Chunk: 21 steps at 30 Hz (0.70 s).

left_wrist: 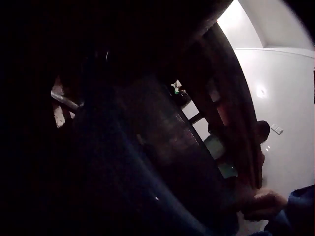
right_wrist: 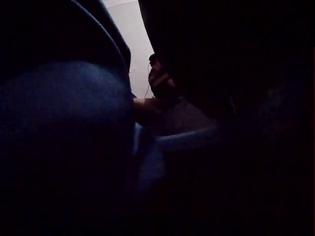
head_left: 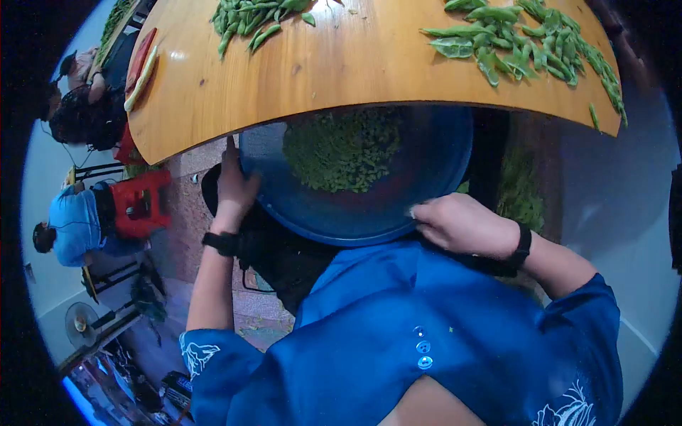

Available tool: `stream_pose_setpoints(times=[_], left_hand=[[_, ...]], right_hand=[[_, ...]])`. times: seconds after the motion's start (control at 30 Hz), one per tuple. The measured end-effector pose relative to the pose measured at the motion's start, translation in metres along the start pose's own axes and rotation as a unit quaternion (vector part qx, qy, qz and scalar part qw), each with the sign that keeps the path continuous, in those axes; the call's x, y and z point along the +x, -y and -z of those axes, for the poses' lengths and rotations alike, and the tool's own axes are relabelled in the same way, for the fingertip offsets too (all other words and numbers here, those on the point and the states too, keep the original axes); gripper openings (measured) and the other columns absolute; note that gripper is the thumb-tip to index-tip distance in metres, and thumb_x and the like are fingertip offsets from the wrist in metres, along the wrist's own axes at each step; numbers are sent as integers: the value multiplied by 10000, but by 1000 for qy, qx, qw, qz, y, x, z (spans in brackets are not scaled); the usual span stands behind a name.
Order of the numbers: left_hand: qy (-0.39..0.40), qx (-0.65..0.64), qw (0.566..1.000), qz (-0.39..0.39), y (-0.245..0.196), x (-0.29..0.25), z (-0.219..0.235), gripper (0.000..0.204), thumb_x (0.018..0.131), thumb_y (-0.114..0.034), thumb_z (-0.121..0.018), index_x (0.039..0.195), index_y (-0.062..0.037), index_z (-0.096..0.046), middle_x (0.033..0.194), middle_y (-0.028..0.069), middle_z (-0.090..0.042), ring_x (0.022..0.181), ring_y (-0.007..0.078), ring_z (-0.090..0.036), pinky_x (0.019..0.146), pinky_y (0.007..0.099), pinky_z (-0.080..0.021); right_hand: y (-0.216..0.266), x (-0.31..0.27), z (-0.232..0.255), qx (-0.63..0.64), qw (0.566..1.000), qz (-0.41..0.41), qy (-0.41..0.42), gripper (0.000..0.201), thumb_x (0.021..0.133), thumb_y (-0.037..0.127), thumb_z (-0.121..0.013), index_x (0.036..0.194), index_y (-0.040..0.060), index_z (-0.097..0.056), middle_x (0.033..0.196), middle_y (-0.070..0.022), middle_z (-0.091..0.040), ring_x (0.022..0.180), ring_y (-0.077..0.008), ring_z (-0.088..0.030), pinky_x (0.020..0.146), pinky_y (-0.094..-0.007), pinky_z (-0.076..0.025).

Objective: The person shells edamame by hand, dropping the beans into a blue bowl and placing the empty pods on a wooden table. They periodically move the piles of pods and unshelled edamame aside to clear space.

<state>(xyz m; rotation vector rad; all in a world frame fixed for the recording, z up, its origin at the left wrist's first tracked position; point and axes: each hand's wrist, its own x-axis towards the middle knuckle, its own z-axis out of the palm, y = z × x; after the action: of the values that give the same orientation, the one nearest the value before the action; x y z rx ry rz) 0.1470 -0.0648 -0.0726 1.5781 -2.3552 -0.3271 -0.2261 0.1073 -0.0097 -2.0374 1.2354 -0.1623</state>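
While open floor lies left of my left hand, its fingers extend beside the left rim; my right hand curls at the lower-right rim, though I cannot tell whether it pinches anything. Above, the curved edge of the wooden table overlaps my view of the basin. Seated people occupy the room's left; across the tabletop lie a pod pile, then scattered pods. Between my hands, the blue basin contains heaped green beans.

small green beans heaped inside a wide blue basin
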Motion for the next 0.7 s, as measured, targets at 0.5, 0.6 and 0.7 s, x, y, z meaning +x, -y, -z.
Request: stream_pose_setpoints(times=[0.5,0.6,0.7], left_hand=[[87,-41,995,-1,15,46,4,504,791,-136,-557,1249,37,-437,1225,282,-506,1152,426,-479,970,450,-399],[50,96,992,-72,-16,33,22,446,812,-94,-531,1234,31,-463,1203,275,-518,1118,413,-505,936,443,-428],[71,-6,983,-168,-64,5,55,340,770,-5,-560,1109,-13,-588,980,202,-599,910,367,-593,781,407,-496]], right_hand=[[32,41,-42,186,982,-16,20,192,830,189,-531,800,3,-568,695,-243,-574,704,-441,-577,644,-514,-453],[30,35,-44,204,979,-9,23,206,839,195,-533,815,-6,-571,710,-250,-577,710,-443,-573,643,-506,-451],[16,32,-42,229,973,3,7,231,871,201,-534,851,-26,-567,715,-251,-571,682,-422,-579,632,-469,-449]])
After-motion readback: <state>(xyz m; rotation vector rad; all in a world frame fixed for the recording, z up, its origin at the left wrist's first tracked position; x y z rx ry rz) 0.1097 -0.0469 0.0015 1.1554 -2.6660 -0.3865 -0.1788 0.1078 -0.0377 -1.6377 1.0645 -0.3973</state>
